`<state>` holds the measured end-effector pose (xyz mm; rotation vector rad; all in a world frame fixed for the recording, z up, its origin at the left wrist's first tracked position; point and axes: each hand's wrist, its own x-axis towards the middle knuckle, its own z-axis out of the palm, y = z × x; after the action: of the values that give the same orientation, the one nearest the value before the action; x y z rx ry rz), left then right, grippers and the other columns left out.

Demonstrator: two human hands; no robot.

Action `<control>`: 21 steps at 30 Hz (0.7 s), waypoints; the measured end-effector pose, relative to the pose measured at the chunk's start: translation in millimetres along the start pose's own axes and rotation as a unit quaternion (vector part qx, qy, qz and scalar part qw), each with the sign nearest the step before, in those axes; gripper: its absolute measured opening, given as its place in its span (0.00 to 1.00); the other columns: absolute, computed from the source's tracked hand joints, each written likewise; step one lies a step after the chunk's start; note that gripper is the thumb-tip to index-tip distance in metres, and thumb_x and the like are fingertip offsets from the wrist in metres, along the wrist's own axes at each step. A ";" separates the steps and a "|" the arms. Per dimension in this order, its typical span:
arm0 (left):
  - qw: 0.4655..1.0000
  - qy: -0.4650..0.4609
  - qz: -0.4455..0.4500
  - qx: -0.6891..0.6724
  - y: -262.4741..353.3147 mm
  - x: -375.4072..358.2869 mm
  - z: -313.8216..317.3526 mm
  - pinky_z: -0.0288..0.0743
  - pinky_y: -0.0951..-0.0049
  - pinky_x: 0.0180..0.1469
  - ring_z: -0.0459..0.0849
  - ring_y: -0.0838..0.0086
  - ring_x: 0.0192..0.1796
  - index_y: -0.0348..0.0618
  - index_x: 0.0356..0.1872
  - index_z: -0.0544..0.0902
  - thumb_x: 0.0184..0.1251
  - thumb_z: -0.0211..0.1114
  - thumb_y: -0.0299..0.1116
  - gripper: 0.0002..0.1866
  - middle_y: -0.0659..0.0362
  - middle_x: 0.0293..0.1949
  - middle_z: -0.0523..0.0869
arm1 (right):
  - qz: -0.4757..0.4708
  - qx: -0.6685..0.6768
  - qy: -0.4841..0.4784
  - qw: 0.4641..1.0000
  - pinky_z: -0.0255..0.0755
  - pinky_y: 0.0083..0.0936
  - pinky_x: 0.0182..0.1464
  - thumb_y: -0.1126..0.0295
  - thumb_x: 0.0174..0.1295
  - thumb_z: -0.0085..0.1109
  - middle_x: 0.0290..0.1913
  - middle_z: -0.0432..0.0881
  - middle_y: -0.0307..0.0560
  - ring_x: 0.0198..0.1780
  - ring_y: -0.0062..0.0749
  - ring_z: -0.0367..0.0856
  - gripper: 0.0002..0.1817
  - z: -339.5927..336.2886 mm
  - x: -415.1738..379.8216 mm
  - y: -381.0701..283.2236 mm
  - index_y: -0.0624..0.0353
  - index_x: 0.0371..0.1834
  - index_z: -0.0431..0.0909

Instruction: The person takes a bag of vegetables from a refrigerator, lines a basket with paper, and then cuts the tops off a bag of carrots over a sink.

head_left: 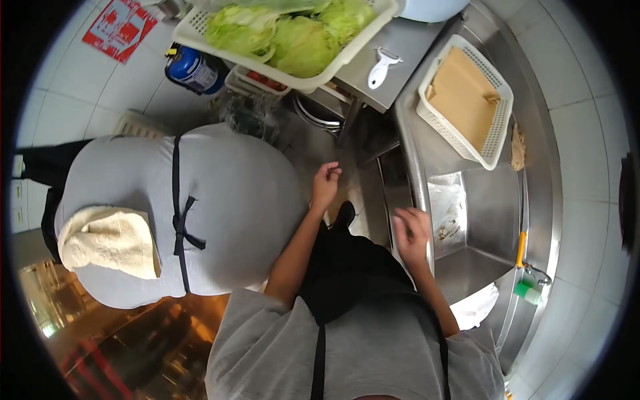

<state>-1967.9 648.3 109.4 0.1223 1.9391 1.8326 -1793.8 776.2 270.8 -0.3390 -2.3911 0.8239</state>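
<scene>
My left hand [327, 185] hangs in the air over the floor, its fingers loosely bent and a little apart, with nothing visible in them. Beside the sink's front edge is my right hand [412, 233], slightly blurred, its fingers bent and apart and apparently bare. Closest to it is the steel sink [492, 213], with wet scraps at the bottom of its basin. Farther forward, a white peeler [383, 68] lies on a steel table [363, 85]. A white basket [497, 143] holding brown cardboard [467, 97] stands on the sink's far ledge.
A co-worker in a grey shirt [240, 200] bends close on my left, with a cream towel [110, 240] at the waist. Ahead is a white crate [303, 81] of lettuce [303, 43]. A blue fire extinguisher [195, 70] stands by the wall. A green-capped bottle [528, 292] is behind the sink.
</scene>
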 end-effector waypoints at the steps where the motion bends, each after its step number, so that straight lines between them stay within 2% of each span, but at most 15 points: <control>1: 1.000 0.020 0.011 -0.012 9.1 -4.0 -0.6 0.71 0.79 0.41 0.79 0.79 0.43 0.37 0.51 0.74 0.67 0.51 0.27 0.13 0.56 0.40 0.83 | -0.026 0.005 -0.040 0.999 0.69 0.31 0.43 0.76 0.50 0.65 0.37 0.77 0.50 0.41 0.43 0.75 0.11 17.7 14.5 -2.3 0.61 0.38 0.80; 3: 0.999 0.040 0.021 -0.024 27.1 -10.8 -4.2 0.72 0.78 0.41 0.79 0.78 0.44 0.37 0.51 0.74 0.68 0.51 0.27 0.13 0.56 0.40 0.83 | 0.022 0.060 -0.090 0.994 0.69 0.31 0.45 0.72 0.54 0.61 0.39 0.77 0.51 0.43 0.45 0.74 0.12 62.5 39.1 2.0 0.63 0.42 0.78; 6: 0.995 0.058 0.076 -0.037 48.9 -39.4 -17.3 0.72 0.76 0.47 0.79 0.76 0.48 0.37 0.52 0.73 0.68 0.52 0.27 0.13 0.55 0.43 0.82 | 0.103 0.081 -0.124 0.984 0.67 0.36 0.51 0.66 0.58 0.57 0.45 0.76 0.57 0.49 0.53 0.72 0.17 144.9 65.8 49.1 0.63 0.49 0.75; 8: 0.994 0.055 0.026 -0.090 55.5 -56.0 -36.0 0.69 0.74 0.53 0.76 0.73 0.52 0.37 0.55 0.69 0.68 0.52 0.27 0.15 0.54 0.49 0.79 | 0.165 0.063 -0.156 0.972 0.66 0.39 0.54 0.63 0.58 0.58 0.49 0.74 0.60 0.52 0.56 0.71 0.21 192.1 88.9 75.0 0.62 0.52 0.73; 10: 0.991 0.065 0.055 -0.108 46.4 -63.3 -50.3 0.65 0.72 0.58 0.72 0.71 0.57 0.38 0.57 0.65 0.68 0.52 0.26 0.18 0.54 0.53 0.75 | 0.181 0.031 -0.123 0.975 0.68 0.37 0.50 0.61 0.57 0.59 0.49 0.75 0.59 0.50 0.53 0.74 0.21 234.9 113.7 90.0 0.64 0.50 0.74; 12: 0.995 0.040 0.007 -0.086 60.6 -76.2 -49.1 0.61 0.71 0.62 0.69 0.71 0.60 0.39 0.59 0.62 0.65 0.52 0.19 0.21 0.53 0.54 0.74 | 0.197 0.004 -0.083 0.977 0.71 0.35 0.46 0.60 0.56 0.60 0.49 0.77 0.59 0.48 0.51 0.77 0.22 280.1 146.0 112.4 0.65 0.49 0.75; 13: 0.997 0.042 0.013 -0.062 49.8 -78.3 -51.3 0.60 0.71 0.62 0.68 0.70 0.62 0.39 0.59 0.61 0.64 0.51 0.17 0.22 0.52 0.55 0.73 | 0.273 0.058 -0.062 0.958 0.68 0.37 0.52 0.59 0.55 0.61 0.51 0.75 0.60 0.52 0.53 0.74 0.24 303.4 165.7 127.8 0.64 0.50 0.74; 14: 0.992 0.048 -0.002 -0.119 50.6 -79.8 -51.3 0.60 0.71 0.62 0.68 0.69 0.62 0.39 0.60 0.60 0.63 0.51 0.16 0.24 0.52 0.55 0.72 | 0.345 0.112 -0.045 0.931 0.65 0.38 0.57 0.58 0.53 0.62 0.54 0.73 0.62 0.56 0.56 0.71 0.26 322.2 186.3 137.8 0.63 0.52 0.73; 15: 0.991 0.057 -0.015 -0.122 46.1 -79.5 -53.8 0.61 0.70 0.62 0.67 0.67 0.63 0.40 0.61 0.59 0.63 0.51 0.17 0.25 0.51 0.56 0.72 | 0.391 0.145 -0.010 0.909 0.65 0.38 0.58 0.58 0.53 0.61 0.51 0.75 0.60 0.55 0.55 0.72 0.25 328.6 209.5 136.3 0.62 0.51 0.74; 16: 0.991 0.055 -0.025 -0.119 51.1 -79.9 -57.1 0.54 0.70 0.66 0.65 0.67 0.64 0.38 0.62 0.58 0.65 0.50 0.20 0.24 0.49 0.58 0.70 | 0.301 0.017 0.027 0.953 0.65 0.38 0.56 0.58 0.53 0.61 0.49 0.77 0.58 0.53 0.53 0.74 0.24 391.2 218.1 187.6 0.62 0.49 0.75; 17: 0.986 0.060 -0.067 -0.144 55.4 -79.0 -61.9 0.52 0.69 0.66 0.65 0.67 0.65 0.37 0.63 0.58 0.65 0.50 0.19 0.25 0.49 0.59 0.69 | 0.222 -0.132 0.078 0.963 0.66 0.38 0.55 0.58 0.53 0.60 0.47 0.79 0.56 0.51 0.51 0.75 0.23 451.4 226.8 237.3 0.62 0.48 0.76; 19: 0.989 0.038 -0.094 -0.107 43.5 -88.1 -71.3 0.48 0.67 0.68 0.60 0.65 0.68 0.37 0.68 0.52 0.65 0.49 0.20 0.29 0.47 0.63 0.66 | 0.311 0.011 0.049 0.949 0.66 0.38 0.55 0.58 0.53 0.60 0.47 0.79 0.56 0.51 0.51 0.75 0.23 422.7 272.5 197.8 0.62 0.48 0.76; 21: 0.990 0.025 -0.121 -0.064 39.4 -105.6 -73.9 0.47 0.67 0.69 0.58 0.65 0.69 0.37 0.69 0.49 0.66 0.48 0.22 0.31 0.47 0.64 0.64 | 0.315 0.029 0.041 0.948 0.66 0.38 0.55 0.58 0.53 0.60 0.47 0.79 0.56 0.51 0.51 0.75 0.23 414.6 294.6 186.1 0.62 0.48 0.76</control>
<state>-1912.7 544.9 175.9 -0.1939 1.7753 1.8058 -2268.9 841.8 19.0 -1.1268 -2.1838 1.1219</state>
